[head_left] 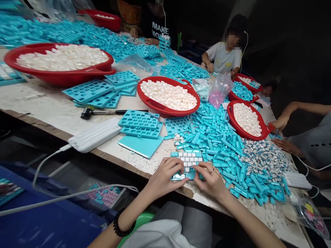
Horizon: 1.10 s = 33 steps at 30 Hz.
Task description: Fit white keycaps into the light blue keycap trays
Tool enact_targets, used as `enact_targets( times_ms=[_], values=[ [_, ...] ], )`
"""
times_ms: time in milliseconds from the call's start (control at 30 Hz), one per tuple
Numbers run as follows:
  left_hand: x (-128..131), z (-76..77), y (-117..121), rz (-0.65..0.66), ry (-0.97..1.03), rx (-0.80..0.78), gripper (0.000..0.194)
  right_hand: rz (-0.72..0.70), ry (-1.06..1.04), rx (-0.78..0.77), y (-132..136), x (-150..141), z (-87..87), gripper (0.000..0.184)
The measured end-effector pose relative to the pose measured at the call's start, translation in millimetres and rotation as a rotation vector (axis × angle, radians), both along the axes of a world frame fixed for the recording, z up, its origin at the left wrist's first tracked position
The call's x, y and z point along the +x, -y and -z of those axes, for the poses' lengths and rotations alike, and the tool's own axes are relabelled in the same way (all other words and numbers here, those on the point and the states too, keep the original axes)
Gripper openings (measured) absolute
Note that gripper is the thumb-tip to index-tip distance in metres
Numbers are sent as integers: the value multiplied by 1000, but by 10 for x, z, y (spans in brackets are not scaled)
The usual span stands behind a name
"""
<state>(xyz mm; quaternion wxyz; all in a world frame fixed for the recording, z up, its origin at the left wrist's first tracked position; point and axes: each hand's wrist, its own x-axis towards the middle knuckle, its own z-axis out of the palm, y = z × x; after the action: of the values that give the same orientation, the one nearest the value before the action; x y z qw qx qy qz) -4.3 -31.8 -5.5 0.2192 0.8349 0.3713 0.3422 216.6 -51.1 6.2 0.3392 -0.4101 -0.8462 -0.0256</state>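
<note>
Turquoise keycap frame (190, 175) w/ white keycaps (190, 161) is near desk (51, 103) edge; L hand (164, 177) and R hand (210, 181) hold it, fingers closed; slip can drop it off edge.

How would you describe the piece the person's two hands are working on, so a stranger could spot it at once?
On the long work table, find the big heap of loose turquoise pieces near the table's front edge. At its near end, a small turquoise frame sits between the left hand and right hand. Unlike the bare turquoise trays beside it, it holds rows of white keycaps.
</note>
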Motion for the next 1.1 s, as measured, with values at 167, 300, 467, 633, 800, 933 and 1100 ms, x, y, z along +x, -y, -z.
enact_targets(
  times_ms=[167,300,467,633,800,933,1100],
  values=[
    [7,-20,-3,-87,53,-21,6,-74,-60,-35,-51,-16,80,26],
    [4,-16,12,-93,85,11,10,-73,-131,-100,-30,-66,84,20],
    [-8,2,24,-121,104,13,15,-74,-164,-204,-2,-72,64,16],
    [1,1,22,-148,89,-18,20,-75,-159,-229,2,-22,84,13],
    [2,-8,18,-135,88,5,18,39,-153,-196,4,20,102,10],
    [12,-10,17,-136,87,11,17,35,-140,-185,5,28,90,8],
    [16,-2,19,-151,76,-12,20,27,-154,-215,-8,20,93,8]
  ],
)
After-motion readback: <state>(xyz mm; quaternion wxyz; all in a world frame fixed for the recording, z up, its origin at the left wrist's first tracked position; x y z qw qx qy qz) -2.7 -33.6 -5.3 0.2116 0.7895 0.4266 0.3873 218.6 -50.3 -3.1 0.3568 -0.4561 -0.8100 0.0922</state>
